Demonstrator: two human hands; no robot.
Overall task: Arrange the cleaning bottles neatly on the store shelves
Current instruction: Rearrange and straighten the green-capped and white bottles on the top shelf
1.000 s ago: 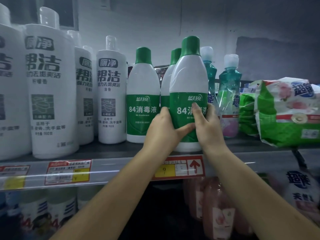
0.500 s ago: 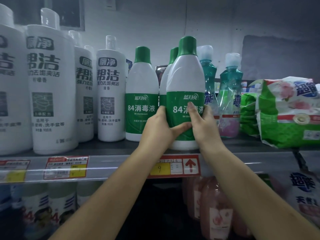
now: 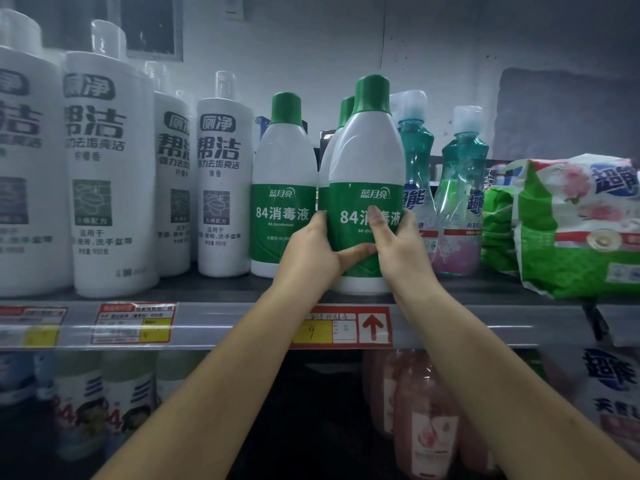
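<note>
A white disinfectant bottle (image 3: 367,157) with a green cap and green label stands at the shelf's front edge. My left hand (image 3: 311,251) wraps its lower left side, thumb across the front. My right hand (image 3: 398,247) holds the lower right side, one finger up over the label. A second matching bottle (image 3: 282,181) stands just to the left, and a third bottle (image 3: 343,112) is mostly hidden behind the held one.
Several tall white toilet-cleaner bottles (image 3: 107,168) fill the shelf's left. Two teal bottles (image 3: 462,188) stand right of my hands, then green detergent bags (image 3: 575,226). The shelf rail (image 3: 214,323) carries price tags. Pink bottles (image 3: 426,410) sit on the shelf below.
The held bottle and both hands have shifted slightly left along the shelf front. The grip is unchanged.
</note>
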